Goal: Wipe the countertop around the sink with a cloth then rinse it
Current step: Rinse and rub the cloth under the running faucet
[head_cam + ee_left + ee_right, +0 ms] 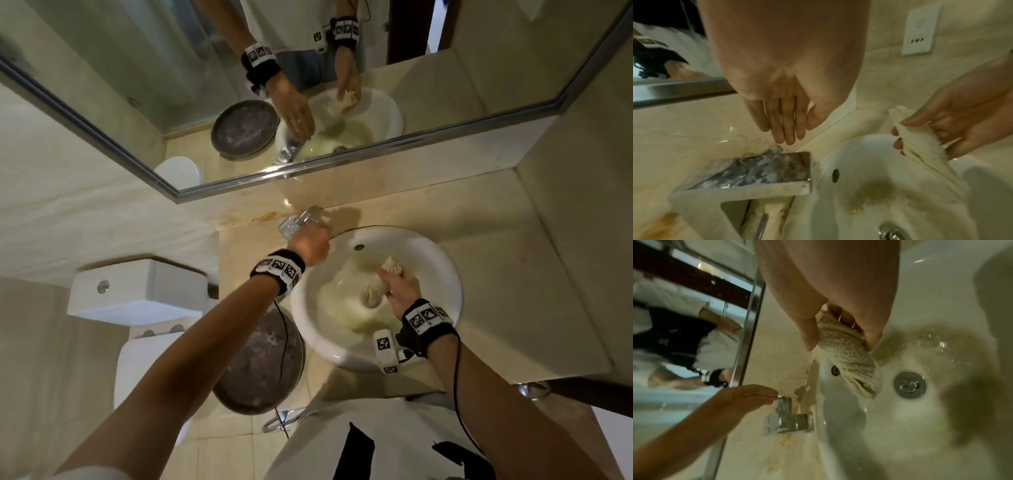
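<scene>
A twisted beige cloth (373, 291) (925, 149) (857, 369) hangs over the white sink (442, 267) (859, 154) (941, 296), gripped by my right hand (394, 284) (908, 131) (840, 344) between thumb and fingers. Murky brownish water marks the bowl around the drain (909, 385). At the sink's back left, my left hand (310, 241) (789, 129) (764, 395) reaches with straight fingers to the far end of the chrome faucet handle (294, 226) (766, 168) (784, 402); its fingertips just meet the handle. The beige countertop (507, 274) surrounds the sink.
A dark round tray (263, 359) sits on the counter left of the sink. A toilet tank (137, 291) stands further left. The mirror (239, 85) runs along the back wall. A brown stain (263, 216) lies behind the faucet. A wall socket (920, 30) is above the counter.
</scene>
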Motion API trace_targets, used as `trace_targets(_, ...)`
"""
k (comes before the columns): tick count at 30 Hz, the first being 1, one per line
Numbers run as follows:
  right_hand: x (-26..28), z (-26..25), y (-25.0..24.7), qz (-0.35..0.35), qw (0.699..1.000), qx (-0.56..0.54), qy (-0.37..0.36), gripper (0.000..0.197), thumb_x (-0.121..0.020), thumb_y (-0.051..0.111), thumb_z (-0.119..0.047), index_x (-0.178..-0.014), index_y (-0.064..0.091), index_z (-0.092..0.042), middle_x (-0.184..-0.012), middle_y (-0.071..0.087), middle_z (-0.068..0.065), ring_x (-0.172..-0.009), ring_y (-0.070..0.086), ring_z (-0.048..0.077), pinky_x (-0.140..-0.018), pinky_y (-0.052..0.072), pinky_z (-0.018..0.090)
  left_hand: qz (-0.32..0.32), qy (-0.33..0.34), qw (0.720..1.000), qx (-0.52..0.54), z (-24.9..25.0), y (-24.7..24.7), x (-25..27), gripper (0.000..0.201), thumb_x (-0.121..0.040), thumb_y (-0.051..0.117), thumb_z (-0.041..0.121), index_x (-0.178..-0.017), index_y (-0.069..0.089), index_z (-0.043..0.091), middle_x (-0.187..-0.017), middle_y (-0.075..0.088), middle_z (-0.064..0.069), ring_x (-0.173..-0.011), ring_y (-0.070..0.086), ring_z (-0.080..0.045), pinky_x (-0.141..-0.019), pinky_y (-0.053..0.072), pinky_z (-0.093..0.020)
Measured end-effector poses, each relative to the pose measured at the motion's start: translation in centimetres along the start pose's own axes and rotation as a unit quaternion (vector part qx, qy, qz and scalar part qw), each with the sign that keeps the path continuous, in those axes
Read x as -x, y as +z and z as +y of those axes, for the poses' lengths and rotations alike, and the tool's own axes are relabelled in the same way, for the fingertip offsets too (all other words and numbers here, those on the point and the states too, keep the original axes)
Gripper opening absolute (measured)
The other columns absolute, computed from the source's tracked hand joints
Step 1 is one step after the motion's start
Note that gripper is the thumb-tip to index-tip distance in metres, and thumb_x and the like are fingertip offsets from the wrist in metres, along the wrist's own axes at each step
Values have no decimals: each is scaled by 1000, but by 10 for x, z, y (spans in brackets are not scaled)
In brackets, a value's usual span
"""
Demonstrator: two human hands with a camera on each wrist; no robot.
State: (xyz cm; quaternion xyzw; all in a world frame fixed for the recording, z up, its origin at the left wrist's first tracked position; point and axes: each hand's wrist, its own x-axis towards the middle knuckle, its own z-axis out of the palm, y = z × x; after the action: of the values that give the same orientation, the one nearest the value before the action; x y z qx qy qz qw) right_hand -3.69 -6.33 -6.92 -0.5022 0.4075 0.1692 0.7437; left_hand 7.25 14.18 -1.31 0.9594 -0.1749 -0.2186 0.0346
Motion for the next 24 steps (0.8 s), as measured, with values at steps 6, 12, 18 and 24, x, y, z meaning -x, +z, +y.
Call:
trace_targets(6,-16,14,1,-45,968,239,-59,40,-81,80,-13,-118,64,-16,-104,66,-1,-103,63,25,-96,52,35,-59,-53,985,-154,-4,1,-32,34,-91,52,12,-123,63,14,-132,59,-8,-125,52,-25,-98,44,-41)
trace_targets(12,-32,23,4,-113,898,408,-121,31,-76,80,-21,-103,67,-20,-99,68,-1,-95,65,21,-86,56,37,-122,-62,973,-186,-8,-1,-60,26,-84,66,12,-109,65,11,-120,64,-10,-119,55,-26,-97,45,-38)
trace_targets(18,-56,23,26,-164,849,480,-150,37,-75,80,-28,-110,67,-21,-100,70,-4,-90,64,16,-79,51,27,-92,-23,987,-127,-10,-11,-75,21,-95,46,8,-93,66,0,-105,66,-15,-92,63,-30,-70,43,-30)
trace_targets(24,-79,24,64,-200,824,509,-148,37,-80,77,-25,-114,66,-20,-107,69,-3,-98,64,17,-89,53,33,-39,-59,996,-56,-10,-13,-75,18,-89,45,8,-86,63,4,-92,68,-15,-81,63,-31,-75,51,-36)
